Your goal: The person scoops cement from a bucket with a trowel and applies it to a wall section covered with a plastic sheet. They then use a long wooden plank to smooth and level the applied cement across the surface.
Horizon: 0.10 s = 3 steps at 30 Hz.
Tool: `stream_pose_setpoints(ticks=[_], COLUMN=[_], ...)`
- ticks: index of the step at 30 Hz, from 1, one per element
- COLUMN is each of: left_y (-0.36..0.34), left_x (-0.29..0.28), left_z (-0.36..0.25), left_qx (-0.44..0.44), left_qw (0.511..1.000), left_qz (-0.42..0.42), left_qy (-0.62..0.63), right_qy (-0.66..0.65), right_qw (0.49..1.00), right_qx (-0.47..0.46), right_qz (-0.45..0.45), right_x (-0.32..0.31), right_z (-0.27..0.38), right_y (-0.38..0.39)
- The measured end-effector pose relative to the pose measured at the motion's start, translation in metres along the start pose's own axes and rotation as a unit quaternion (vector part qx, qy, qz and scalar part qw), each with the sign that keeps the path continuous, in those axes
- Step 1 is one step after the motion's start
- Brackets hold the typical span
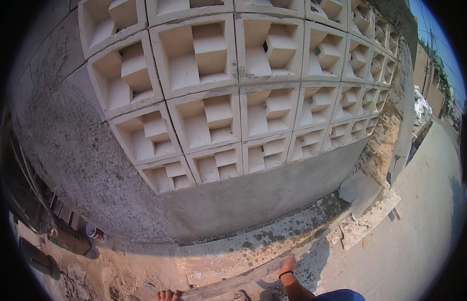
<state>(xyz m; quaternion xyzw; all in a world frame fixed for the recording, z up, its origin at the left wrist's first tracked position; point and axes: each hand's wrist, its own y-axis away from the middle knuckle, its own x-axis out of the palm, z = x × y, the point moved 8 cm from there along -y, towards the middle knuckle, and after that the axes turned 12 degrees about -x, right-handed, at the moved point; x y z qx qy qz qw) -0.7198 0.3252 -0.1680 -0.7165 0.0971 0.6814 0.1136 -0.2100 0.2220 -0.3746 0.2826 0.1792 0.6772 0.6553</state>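
Observation:
A long, worn wooden plank (228, 283) runs across the lower edge, slanting up to the right. My left hand (168, 295) shows only its fingers, curled at the plank's left end. Further along, my right hand (287, 263), with a dark band at the wrist, is closed on the plank; its fingertips are hard to see. Beyond the plank stands a wall of cream-coloured ventilation blocks (197, 83), set in rows above a smooth grey cement band (253, 178).
Wet mortar splashes cover the ledge (288, 224) at the wall's foot. A grey flat sheet (360, 192) leans by the right corner, near a broken slab (369, 220). A white bucket (95, 232) lies at the left beside a brown sack (70, 237). A concrete lane (424, 200) stretches away right.

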Motion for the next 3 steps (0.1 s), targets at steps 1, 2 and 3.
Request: stream_pose_setpoints(ticks=[1, 2, 3], left_y=[0.003, 0.007, 0.007], left_x=[0.003, 0.003, 0.002], left_z=[0.0, 0.001, 0.0], left_qx=[-0.005, -0.008, -0.012], left_qw=[1.0, 0.999, 0.996], left_qz=[0.014, 0.035, 0.065], left_qy=[0.023, 0.041, 0.057], right_qy=[0.022, 0.021, 0.026], right_qw=[0.999, 0.999, 0.998], right_qx=[-0.008, -0.003, 0.008], right_qz=[-0.047, -0.047, -0.052], right_x=[0.009, 0.021, 0.024], right_z=[0.029, 0.037, 0.038], right_y=[0.024, 0.019, 0.008])
